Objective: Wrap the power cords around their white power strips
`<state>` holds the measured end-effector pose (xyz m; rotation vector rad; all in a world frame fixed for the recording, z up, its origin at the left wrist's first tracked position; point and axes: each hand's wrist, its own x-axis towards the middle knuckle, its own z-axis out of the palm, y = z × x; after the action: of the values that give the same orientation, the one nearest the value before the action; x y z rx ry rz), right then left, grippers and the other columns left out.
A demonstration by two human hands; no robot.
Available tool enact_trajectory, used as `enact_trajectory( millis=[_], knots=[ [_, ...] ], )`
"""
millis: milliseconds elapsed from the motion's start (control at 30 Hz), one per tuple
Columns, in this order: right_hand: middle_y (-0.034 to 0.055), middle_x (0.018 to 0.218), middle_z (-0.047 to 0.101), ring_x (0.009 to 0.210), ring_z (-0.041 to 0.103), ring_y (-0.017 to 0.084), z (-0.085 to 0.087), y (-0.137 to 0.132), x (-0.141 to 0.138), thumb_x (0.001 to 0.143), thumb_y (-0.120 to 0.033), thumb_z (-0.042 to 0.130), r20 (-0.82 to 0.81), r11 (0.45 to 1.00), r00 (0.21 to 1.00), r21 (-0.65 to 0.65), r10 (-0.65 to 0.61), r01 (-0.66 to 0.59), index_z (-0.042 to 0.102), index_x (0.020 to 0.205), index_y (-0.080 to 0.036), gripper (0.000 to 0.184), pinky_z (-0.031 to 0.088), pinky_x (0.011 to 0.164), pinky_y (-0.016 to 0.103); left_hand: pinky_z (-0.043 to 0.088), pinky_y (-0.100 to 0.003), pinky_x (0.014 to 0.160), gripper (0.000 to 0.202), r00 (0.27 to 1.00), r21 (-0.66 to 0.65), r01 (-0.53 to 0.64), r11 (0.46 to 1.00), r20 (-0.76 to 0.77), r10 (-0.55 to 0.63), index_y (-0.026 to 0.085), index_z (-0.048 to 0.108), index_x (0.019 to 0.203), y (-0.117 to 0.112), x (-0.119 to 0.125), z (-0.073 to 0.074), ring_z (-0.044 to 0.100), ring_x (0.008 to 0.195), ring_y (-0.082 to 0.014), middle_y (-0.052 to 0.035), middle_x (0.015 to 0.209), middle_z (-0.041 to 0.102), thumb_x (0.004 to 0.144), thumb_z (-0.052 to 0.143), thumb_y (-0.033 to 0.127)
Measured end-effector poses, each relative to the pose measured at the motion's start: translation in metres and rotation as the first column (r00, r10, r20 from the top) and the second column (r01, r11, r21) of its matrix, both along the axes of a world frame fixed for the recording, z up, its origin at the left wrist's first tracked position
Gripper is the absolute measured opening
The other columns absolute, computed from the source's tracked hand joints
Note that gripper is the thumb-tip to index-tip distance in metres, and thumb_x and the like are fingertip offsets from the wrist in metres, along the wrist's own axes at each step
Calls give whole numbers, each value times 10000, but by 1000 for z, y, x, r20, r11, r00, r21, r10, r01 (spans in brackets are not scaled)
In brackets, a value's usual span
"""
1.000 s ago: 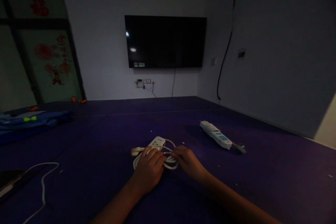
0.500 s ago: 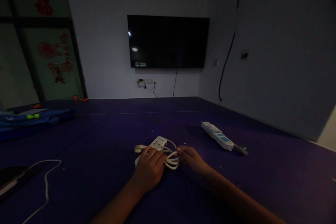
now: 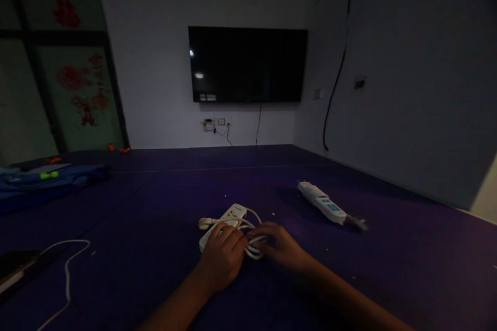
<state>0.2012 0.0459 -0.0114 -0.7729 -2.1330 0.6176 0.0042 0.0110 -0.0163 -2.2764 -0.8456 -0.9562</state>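
Note:
A white power strip (image 3: 235, 211) lies on the dark blue floor in front of me, partly covered by my left hand (image 3: 224, 252). The fingers of that hand curl over the strip and the near end of its cord. My right hand (image 3: 280, 244) grips the looped white cord (image 3: 254, 253) just right of the strip, fingers bent around the coil. The strip's plug (image 3: 204, 223) rests at the left, its cord running over the strip toward the coil.
To the right lies a second white power strip (image 3: 322, 202) with its cord wrapped round it. A white cable (image 3: 68, 274) and a dark flat object (image 3: 17, 264) are at the left. Blue cloth (image 3: 77, 175) lies farther back. A television (image 3: 248, 64) hangs on the wall.
My right hand has moved slightly left and closed further over the cord loops. My left hand stays by the strip, and the view has tilted slightly up.

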Motion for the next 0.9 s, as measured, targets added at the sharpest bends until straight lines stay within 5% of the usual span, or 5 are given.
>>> enact_trajectory(
  millis=[200,633,900],
  knots=[
    [54,945,710,902,648,212,8,-8,-5,703,-96,560,34,987,996,-138,85,-79,697,999,-196,341,499,817,324,380,-404,915,181,998,-25,0,1000,-64,-2,180,595,915,0,2,-5,549,866,-181,-44,893,626,826,440,153],
    [62,908,674,886,623,203,-2,-9,-11,763,-140,536,-111,961,991,-257,72,-98,623,1067,-188,319,489,794,335,417,-400,875,196,999,-28,21,999,-31,-22,176,598,904,1,4,-1,553,834,-184,-54,866,626,812,428,141],
    [-18,701,613,613,569,110,-10,6,-7,674,-197,663,-368,840,928,-484,57,-243,568,992,-167,333,436,578,230,404,-421,903,210,999,-34,35,999,-17,-35,186,610,946,1,6,0,561,866,-192,-58,909,644,817,446,158]
  ],
)
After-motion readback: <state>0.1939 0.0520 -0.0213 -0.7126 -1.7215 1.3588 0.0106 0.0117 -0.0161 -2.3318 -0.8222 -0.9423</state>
